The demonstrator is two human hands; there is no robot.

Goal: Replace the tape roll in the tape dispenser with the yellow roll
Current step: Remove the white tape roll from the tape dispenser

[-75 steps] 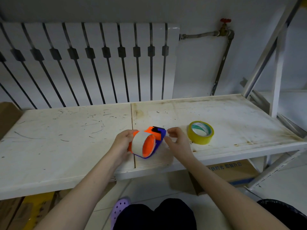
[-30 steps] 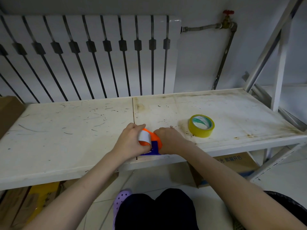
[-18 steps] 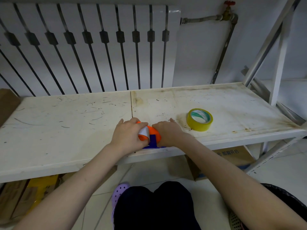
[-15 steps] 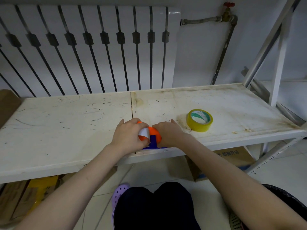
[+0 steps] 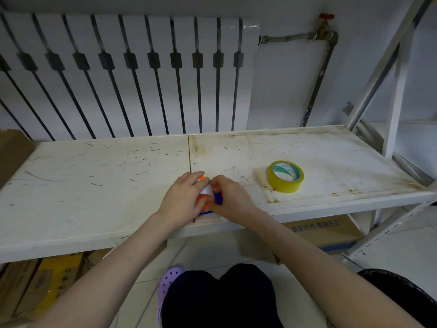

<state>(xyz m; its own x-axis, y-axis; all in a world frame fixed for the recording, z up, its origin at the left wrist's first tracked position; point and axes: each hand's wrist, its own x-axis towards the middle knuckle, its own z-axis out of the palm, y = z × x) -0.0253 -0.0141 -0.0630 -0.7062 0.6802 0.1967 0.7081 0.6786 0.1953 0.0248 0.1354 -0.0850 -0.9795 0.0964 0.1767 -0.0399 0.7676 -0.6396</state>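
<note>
The orange and blue tape dispenser (image 5: 218, 199) rests near the front edge of the white shelf (image 5: 94, 185), mostly hidden by both hands. A pale roll (image 5: 206, 191) sits on its orange hub. My left hand (image 5: 183, 198) wraps over the roll from the left. My right hand (image 5: 230, 200) grips the dispenser from the right, fingertips meeting the left hand on top. The yellow tape roll (image 5: 285, 177) lies flat on the shelf, a hand's width to the right, untouched.
A white radiator (image 5: 132, 76) stands behind the shelf, with a pipe and a red valve (image 5: 326, 16) at the right. A slanted shelf post (image 5: 387, 65) rises at the right. Cardboard boxes (image 5: 324, 230) sit under the shelf. My knees and a purple shoe (image 5: 169, 280) are below.
Both hands have closed tighter over the dispenser, hiding more of the orange and blue body. The yellow roll has not moved on the shelf.
</note>
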